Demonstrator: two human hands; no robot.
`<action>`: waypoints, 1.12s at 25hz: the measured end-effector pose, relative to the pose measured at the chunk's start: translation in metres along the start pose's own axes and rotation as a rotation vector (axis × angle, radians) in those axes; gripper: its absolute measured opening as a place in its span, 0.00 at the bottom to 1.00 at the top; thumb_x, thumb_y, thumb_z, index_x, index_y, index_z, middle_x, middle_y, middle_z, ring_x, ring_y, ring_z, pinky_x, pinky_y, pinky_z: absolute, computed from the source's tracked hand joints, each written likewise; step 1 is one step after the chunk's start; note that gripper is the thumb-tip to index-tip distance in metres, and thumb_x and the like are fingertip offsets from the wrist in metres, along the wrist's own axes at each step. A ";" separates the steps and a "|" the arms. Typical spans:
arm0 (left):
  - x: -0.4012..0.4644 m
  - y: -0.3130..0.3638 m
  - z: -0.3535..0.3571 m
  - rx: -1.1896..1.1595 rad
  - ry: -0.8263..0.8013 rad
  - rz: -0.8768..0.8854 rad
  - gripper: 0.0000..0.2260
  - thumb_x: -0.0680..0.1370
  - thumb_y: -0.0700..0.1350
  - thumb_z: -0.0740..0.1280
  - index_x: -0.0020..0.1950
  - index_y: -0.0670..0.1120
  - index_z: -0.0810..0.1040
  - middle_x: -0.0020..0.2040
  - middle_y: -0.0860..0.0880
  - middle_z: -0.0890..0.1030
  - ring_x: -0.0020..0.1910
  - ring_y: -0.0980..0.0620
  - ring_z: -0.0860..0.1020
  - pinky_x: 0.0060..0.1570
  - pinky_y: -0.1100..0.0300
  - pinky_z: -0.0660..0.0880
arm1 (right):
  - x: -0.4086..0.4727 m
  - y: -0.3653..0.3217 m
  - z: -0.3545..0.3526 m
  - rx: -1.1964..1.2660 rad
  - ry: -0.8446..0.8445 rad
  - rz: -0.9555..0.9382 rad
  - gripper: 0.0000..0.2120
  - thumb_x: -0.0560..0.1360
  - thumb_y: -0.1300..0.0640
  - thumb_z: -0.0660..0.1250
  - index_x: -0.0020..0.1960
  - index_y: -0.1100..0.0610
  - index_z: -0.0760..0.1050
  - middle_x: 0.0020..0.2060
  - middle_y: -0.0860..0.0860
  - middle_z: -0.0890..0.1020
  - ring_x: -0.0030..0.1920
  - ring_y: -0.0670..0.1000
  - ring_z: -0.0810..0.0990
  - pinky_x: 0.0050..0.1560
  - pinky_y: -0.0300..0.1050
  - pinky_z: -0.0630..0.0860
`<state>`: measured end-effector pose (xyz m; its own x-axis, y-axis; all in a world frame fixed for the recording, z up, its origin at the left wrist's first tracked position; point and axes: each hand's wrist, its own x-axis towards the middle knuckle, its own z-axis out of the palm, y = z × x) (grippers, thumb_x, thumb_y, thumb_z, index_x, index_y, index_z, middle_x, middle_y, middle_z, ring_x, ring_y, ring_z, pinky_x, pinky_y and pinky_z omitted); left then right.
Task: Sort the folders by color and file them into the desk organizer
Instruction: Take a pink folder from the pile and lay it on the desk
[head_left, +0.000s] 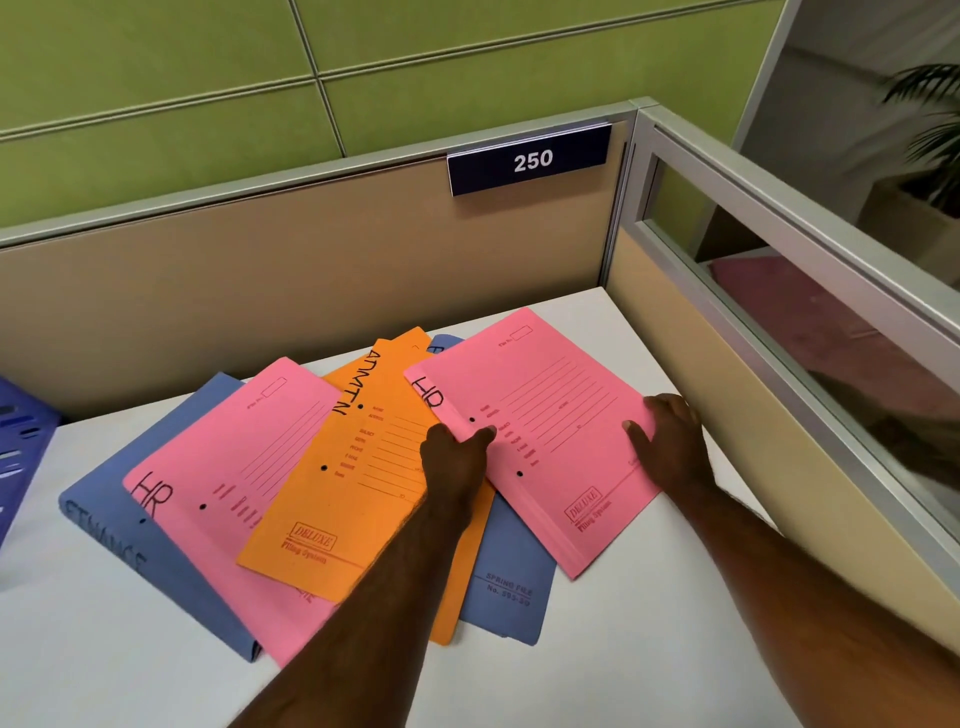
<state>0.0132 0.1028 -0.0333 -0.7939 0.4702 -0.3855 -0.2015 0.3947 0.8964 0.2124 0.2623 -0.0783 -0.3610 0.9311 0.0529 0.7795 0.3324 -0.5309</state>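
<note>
folders are lying fanned on the bench (649, 649) – both hands, left (457, 457) and right (670, 441), are pinching the right pink folder (540, 415); lifting it is risking dragging the orange folder (358, 467) beneath askew

Two bare forearms, no sleeves, left grip (457, 457), right grip (670, 441)

Five folders (363, 493) are spread in a fan on the desk (104, 649). The organizer (21, 457) is seen at the far left edge.
</note>
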 end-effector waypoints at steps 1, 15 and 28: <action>-0.001 0.001 0.003 -0.060 0.005 -0.052 0.17 0.73 0.44 0.72 0.58 0.40 0.73 0.53 0.45 0.80 0.47 0.49 0.78 0.39 0.57 0.75 | 0.000 0.001 0.002 0.008 0.013 0.004 0.21 0.77 0.53 0.66 0.65 0.64 0.71 0.64 0.59 0.73 0.65 0.61 0.68 0.63 0.55 0.68; -0.036 0.005 -0.054 -0.294 -0.219 0.062 0.15 0.79 0.37 0.64 0.63 0.49 0.72 0.54 0.46 0.84 0.49 0.44 0.84 0.40 0.50 0.82 | -0.025 -0.040 -0.017 0.231 -0.034 -0.076 0.23 0.78 0.52 0.63 0.70 0.60 0.66 0.64 0.59 0.73 0.61 0.58 0.74 0.61 0.52 0.72; -0.133 0.002 -0.255 -0.231 -0.163 0.191 0.15 0.81 0.41 0.61 0.67 0.52 0.72 0.58 0.48 0.83 0.54 0.44 0.82 0.48 0.44 0.81 | -0.163 -0.176 -0.034 0.533 -0.117 -0.147 0.14 0.77 0.54 0.66 0.61 0.57 0.76 0.52 0.53 0.82 0.49 0.53 0.79 0.46 0.45 0.76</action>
<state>-0.0279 -0.1608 0.0755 -0.7313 0.6458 -0.2192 -0.1977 0.1068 0.9744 0.1515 0.0567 0.0354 -0.5241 0.8479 0.0804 0.3618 0.3071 -0.8802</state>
